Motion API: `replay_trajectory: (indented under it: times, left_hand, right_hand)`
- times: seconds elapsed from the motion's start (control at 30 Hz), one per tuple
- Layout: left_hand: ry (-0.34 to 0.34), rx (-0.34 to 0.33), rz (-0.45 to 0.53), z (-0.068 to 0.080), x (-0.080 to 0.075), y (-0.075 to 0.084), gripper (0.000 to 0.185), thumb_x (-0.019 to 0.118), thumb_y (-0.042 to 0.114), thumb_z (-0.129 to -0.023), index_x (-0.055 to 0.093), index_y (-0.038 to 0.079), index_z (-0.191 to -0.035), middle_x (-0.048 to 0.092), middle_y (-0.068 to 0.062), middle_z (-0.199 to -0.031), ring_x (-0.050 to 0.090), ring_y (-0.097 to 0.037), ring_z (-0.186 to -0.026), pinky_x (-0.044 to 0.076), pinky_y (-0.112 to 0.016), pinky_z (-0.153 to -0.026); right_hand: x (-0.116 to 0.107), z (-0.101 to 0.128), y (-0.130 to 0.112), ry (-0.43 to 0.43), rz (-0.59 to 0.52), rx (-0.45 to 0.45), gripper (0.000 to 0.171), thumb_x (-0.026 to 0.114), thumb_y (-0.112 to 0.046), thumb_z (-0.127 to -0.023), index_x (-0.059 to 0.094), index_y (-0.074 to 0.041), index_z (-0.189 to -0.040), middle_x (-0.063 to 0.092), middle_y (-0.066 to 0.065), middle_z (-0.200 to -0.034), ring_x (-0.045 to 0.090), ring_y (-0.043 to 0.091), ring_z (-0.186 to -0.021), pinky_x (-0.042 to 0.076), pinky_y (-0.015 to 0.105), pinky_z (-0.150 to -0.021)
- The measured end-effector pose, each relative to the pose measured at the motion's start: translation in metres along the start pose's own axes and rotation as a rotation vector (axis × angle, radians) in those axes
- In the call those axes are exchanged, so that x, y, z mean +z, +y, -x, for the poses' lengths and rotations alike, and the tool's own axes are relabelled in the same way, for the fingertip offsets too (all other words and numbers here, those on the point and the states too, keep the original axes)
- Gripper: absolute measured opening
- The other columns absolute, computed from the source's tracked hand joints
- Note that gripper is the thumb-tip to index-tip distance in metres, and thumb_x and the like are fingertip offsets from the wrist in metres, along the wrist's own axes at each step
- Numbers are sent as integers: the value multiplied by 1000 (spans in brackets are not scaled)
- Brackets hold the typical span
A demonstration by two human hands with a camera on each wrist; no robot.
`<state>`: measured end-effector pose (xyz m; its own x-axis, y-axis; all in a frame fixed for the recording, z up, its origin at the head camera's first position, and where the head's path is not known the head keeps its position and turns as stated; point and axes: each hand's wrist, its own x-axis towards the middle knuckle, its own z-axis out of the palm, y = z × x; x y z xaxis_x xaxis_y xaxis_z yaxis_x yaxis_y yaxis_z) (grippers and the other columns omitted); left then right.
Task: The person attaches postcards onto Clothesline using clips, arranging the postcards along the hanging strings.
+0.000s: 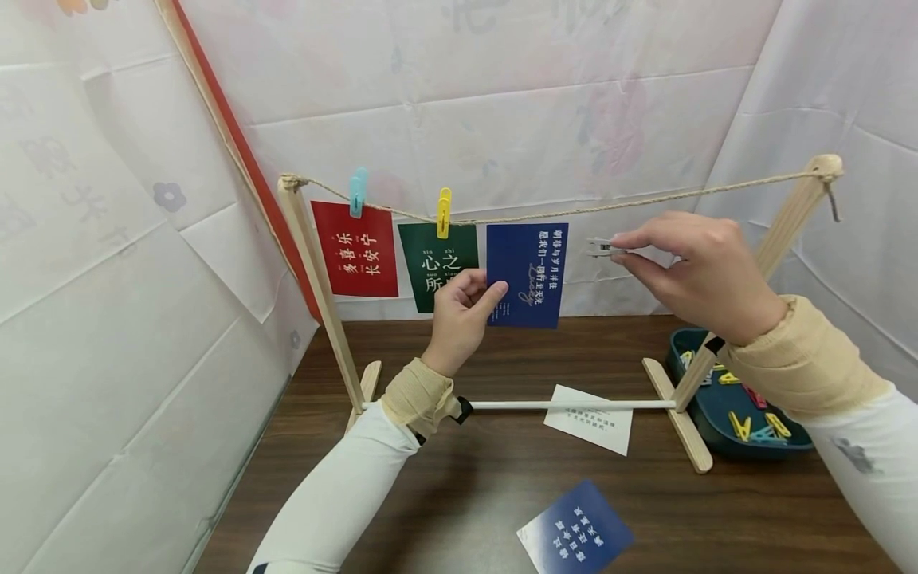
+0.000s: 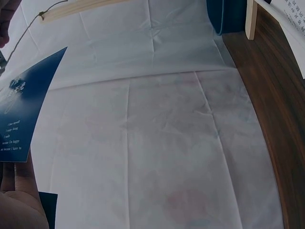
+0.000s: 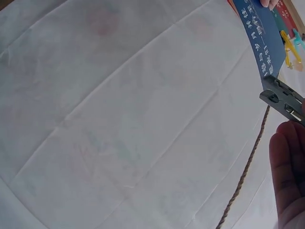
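My left hand (image 1: 462,315) pinches the lower left edge of a blue card (image 1: 527,273) and holds it up just under the twine (image 1: 610,209) of a small wooden rack. The same blue card (image 2: 21,114) fills the left edge of the left wrist view. My right hand (image 1: 699,267) pinches a pale grey clothespin (image 1: 601,247) beside the card's upper right corner, below the twine. In the right wrist view the clothespin (image 3: 282,99) points at the blue card (image 3: 264,36). A red card (image 1: 356,249) hangs from a blue peg (image 1: 357,191), a green card (image 1: 433,263) from a yellow peg (image 1: 445,211).
The rack's posts (image 1: 319,295) stand on a dark wooden table (image 1: 466,494) against white sheeting. A white card (image 1: 590,418) and another blue card (image 1: 576,530) lie on the table. A dark teal tray (image 1: 717,434) of coloured pegs sits at the right.
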<state>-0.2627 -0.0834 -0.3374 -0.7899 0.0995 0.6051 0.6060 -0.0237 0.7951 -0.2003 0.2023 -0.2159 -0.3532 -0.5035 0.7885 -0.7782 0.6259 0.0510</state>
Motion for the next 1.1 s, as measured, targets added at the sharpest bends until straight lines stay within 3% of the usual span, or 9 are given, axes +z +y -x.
replay_trajectory:
  times: [0.1, 0.33, 0.5, 0.77, 1.1]
  left_hand:
    - [0, 2, -3, 0, 1, 0, 14, 71, 1, -103, 70, -11, -111, 76, -32, -104, 64, -2, -76, 51, -19, -67]
    - [0, 11, 1, 1, 1, -1, 15, 71, 1, -103, 69, -11, -111, 76, -32, -103, 62, -3, -76, 50, -19, -67]
    - [2, 12, -7, 1, 1, -1, 14, 71, 2, -103, 69, -10, -111, 76, -31, -102, 63, -3, -75, 50, -19, -66]
    - [0, 13, -7, 0, 1, 1, 14, 71, 2, -103, 69, -11, -110, 75, -32, -101, 60, -3, -73, 47, -20, -64]
    - [2, 21, -14, -1, 1, 1, 14, 71, 2, -103, 69, -10, -109, 75, -32, -100, 60, -3, -73, 48, -19, -65]
  right_hand:
    - [0, -4, -1, 8, 11, -24, 25, 89, 12, -78, 84, 3, -101, 83, 17, -92, 79, 30, -77, 49, 13, -75]
    - [2, -13, -3, 33, 15, -34, 22, 88, 11, -81, 83, 4, -101, 83, 18, -92, 80, 32, -79, 44, 6, -86]
    - [5, -22, -7, 63, 20, -3, 20, 87, 10, -83, 84, 2, -101, 83, 17, -94, 80, 35, -81, 54, 21, -81]
    - [10, -34, -9, 23, 39, 7, 18, 83, 8, -89, 83, 4, -106, 83, 18, -95, 80, 34, -80, 57, 45, -68]
    - [16, -52, -10, 4, 15, 14, 12, 78, 5, -96, 83, 5, -106, 83, 19, -94, 80, 34, -82, 59, 48, -69]
